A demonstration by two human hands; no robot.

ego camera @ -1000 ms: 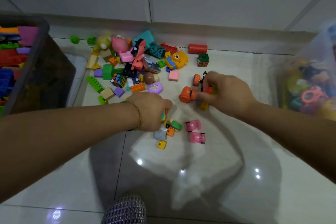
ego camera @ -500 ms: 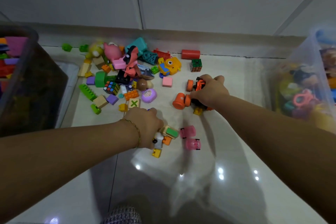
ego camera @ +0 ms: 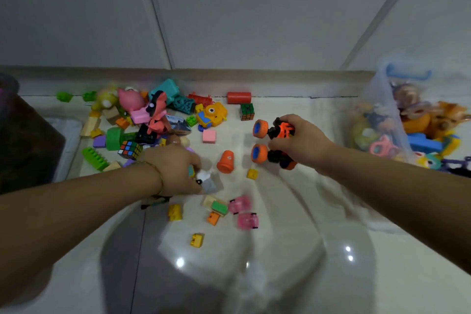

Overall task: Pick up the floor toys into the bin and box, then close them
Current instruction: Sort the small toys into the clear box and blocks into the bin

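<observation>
— Gathering off the floor is our step, yes? Nothing closed yet?

— So we judge. From the left: the dark bin (ego camera: 30,140) sits at the edge. Then our left hand (ego camera: 175,168) curls round a white-and-grey figure (ego camera: 207,181), low over the tiles. Whether it grips a second piece, we cannot tell.

— And the right?

— Our right hand (ego camera: 300,143) grips the orange truck (ego camera: 280,131), between the toy pile and the clear box (ego camera: 382,115) on the far right. Next we likely carry each load outward and release it over an opening.

— Counts?

— Two puzzle cubes (ego camera: 130,149), three loose yellow bricks (ego camera: 174,211) nearest us, one orange cup (ego camera: 225,164), two pink cars (ego camera: 239,204), one truck, one bin, one box.
</observation>
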